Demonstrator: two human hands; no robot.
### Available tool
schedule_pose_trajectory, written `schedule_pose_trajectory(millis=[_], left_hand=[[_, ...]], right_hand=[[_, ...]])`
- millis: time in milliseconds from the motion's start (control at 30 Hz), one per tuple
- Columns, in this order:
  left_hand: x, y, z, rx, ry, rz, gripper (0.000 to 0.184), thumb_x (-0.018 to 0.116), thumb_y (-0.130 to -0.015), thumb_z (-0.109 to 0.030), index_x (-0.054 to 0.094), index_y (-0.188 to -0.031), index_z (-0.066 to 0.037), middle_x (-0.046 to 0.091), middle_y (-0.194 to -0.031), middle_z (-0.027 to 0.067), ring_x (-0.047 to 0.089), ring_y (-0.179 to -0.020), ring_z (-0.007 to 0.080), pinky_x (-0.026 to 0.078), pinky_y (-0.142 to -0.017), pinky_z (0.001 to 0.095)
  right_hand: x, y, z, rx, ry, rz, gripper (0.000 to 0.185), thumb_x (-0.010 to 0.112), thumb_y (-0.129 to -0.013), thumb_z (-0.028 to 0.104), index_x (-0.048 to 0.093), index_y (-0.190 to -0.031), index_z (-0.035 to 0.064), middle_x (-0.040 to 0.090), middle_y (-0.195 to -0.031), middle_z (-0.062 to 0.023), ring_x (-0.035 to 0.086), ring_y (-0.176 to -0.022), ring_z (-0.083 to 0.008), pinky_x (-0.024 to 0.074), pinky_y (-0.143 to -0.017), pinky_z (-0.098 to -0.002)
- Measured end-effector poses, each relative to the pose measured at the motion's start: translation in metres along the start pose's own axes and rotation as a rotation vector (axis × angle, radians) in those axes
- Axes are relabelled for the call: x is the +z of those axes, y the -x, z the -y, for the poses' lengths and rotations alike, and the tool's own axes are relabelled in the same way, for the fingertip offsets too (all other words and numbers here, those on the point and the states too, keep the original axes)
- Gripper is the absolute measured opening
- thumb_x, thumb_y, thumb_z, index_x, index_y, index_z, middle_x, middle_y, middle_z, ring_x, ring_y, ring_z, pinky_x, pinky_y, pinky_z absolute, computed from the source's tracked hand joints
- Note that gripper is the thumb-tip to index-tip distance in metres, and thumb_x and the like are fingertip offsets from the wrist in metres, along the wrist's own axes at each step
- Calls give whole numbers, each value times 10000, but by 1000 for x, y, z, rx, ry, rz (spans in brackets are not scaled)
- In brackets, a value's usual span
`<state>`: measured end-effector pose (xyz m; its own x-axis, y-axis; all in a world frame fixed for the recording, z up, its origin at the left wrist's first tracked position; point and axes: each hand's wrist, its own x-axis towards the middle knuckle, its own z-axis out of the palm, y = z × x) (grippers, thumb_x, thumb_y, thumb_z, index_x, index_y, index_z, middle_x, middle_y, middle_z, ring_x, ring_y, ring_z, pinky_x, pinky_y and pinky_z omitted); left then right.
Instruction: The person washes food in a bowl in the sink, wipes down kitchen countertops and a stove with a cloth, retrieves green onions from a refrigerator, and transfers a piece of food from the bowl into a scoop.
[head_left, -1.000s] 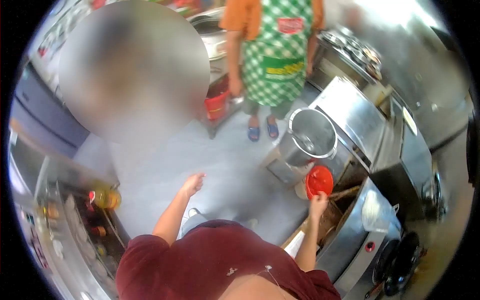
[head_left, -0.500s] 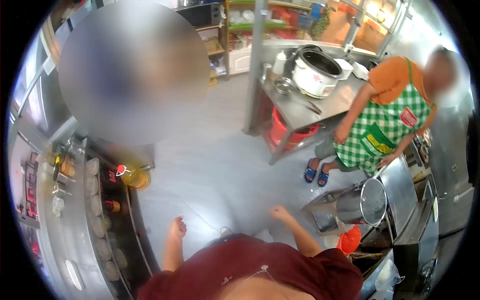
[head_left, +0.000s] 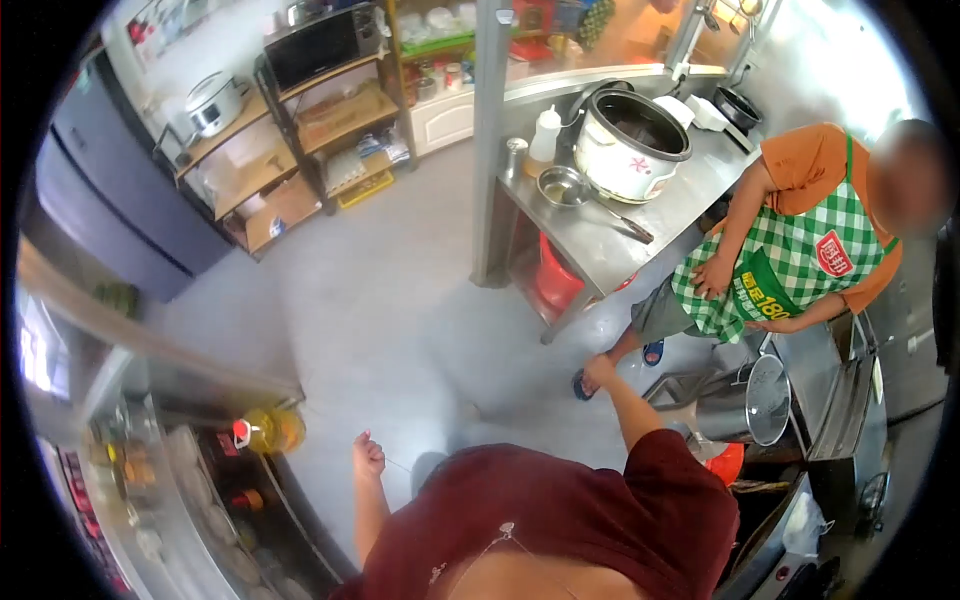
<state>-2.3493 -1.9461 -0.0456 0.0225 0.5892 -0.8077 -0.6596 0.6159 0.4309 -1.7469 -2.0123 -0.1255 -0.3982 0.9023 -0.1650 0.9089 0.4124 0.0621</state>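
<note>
My left hand (head_left: 369, 455) is raised over the grey floor, its fingers curled in, with nothing visible in it. Nearest to it is a yellow oil bottle (head_left: 275, 430) with a red cap, further left. My right hand (head_left: 600, 373) is stretched forward near the co-worker's sandal (head_left: 582, 386); its fingers look closed, and no object shows in it. To the right of that hand stands a large metal pot (head_left: 735, 405), with a red bucket (head_left: 727, 463) below it.
A co-worker in a green checked apron (head_left: 790, 260) stands at the right. A steel table (head_left: 600, 245) bears a white rice cooker (head_left: 630, 150), a squeeze bottle (head_left: 545, 137) and a ladle. Shelves (head_left: 345, 120) and a fridge (head_left: 130, 180) stand at the back left.
The view has swung left, bringing the fridge and shelves into sight. My right hand has left the red bucket's side and reached forward. The co-worker's hands have moved onto the apron.
</note>
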Motion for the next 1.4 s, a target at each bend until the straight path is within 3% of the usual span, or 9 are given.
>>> schedule_pose_trajectory(millis=[67, 133, 200, 267, 400, 733, 1133, 1200, 1400], left_hand=[[19, -8, -29, 11, 24, 3, 106, 505, -748, -163, 428, -679, -140, 221, -436, -65, 201, -345, 44, 143, -282, 177], [29, -18, -42, 26, 73, 3, 109, 498, -754, -165, 428, -672, -144, 213, -429, -65, 197, -338, 46, 149, -275, 174], [44, -27, -47, 8, 44, 14, 100, 486, -764, -171, 431, -686, -145, 203, -420, -63, 191, -329, 50, 153, -267, 173], [61, -42, -56, -45, -2, 23, 96, 480, -772, -177, 433, -694, -148, 195, -412, -62, 186, -321, 54, 155, -262, 173], [125, -83, -58, -184, -44, -48, 96, 472, -785, -196, 433, -709, -154, 191, -408, -60, 191, -315, 60, 152, -261, 177], [302, -249, -140, -94, -207, 9, 75, 502, -778, -193, 479, -812, -129, 232, -437, -60, 205, -331, 43, 156, -271, 172], [462, -190, -131, 162, -505, 144, 116, 494, -782, -179, 512, -824, -73, 255, -470, -61, 239, -373, 26, 168, -308, 170], [519, -156, -107, 149, -690, 216, 133, 486, -783, -177, 522, -838, -60, 268, -482, -55, 243, -382, 28, 170, -322, 172], [736, -82, 0, 258, -1234, 801, 211, 426, -827, -219, 549, -883, -56, 359, -524, -54, 282, -428, 27, 204, -375, 177]], right_hand=[[-68, -58, -24, 305, 36, -88, 103, 559, -556, 187, 575, -534, 88, 571, -599, -89, 560, -548, -232, 441, -488, -362], [-154, -107, -56, 1008, -1441, -324, 172, 540, -701, 220, 579, -693, 53, 583, -661, -87, 564, -563, -188, 457, -489, -330], [-226, -138, -95, 899, -1769, -507, 282, 505, -751, 253, 532, -907, 19, 569, -717, -98, 552, -575, -194, 475, -532, -297], [-276, -160, -144, 734, -1777, -741, 274, 494, -757, 235, 525, -907, 8, 560, -713, -108, 543, -585, -198, 470, -537, -312], [-359, -191, -246, 808, -1851, -1068, 242, 468, -774, 201, 516, -899, -1, 560, -713, -99, 530, -593, -181, 442, -516, -305], [-399, -244, -444, 919, -1793, -1335, 148, 501, -763, 116, 520, -859, 6, 554, -688, -95, 543, -536, -185, 467, -463, -280], [-381, -313, -590, 1267, -1726, -1367, 277, 530, -737, 73, 449, -914, -124, 513, -800, -199, 569, -599, -300, 499, -475, -340], [-375, -315, -602, 1273, -1696, -1298, 261, 530, -741, 97, 471, -937, -64, 520, -768, -185, 559, -539, -278, 481, -422, -332], [-373, -313, -614, 1225, -1829, -1273, 158, 460, -764, 70, 462, -790, -87, 488, -560, -174, 484, -372, -224, 319, -265, -311]])
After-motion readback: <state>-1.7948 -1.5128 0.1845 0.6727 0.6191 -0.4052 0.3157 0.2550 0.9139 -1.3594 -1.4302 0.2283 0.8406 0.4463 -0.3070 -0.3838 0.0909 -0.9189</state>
